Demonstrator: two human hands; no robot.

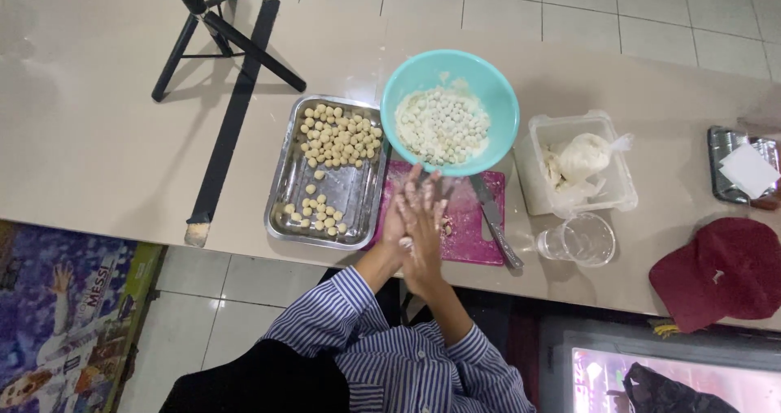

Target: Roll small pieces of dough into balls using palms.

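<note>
Two hands are pressing together palm to palm over the pink cutting board [476, 218] as I watch from here: my left hand [400, 218] and right hand [429, 226] are meeting flat, fingers straight and pressed together, dusted white. Whether a piece of dough is sitting between the palms I cannot tell. The teal bowl [496, 96] of pale dough balls is overlapping the board's far edge, just beyond the fingertips. The steel tray [358, 193] of rolled balls is lying against the board's left edge, its middle mostly bare. A knife [495, 218] is resting along the board's right side, with a clear cup [579, 240] and a plastic tub [569, 193] of dough further right. The board's near edge is sitting close to the counter's lip.
</note>
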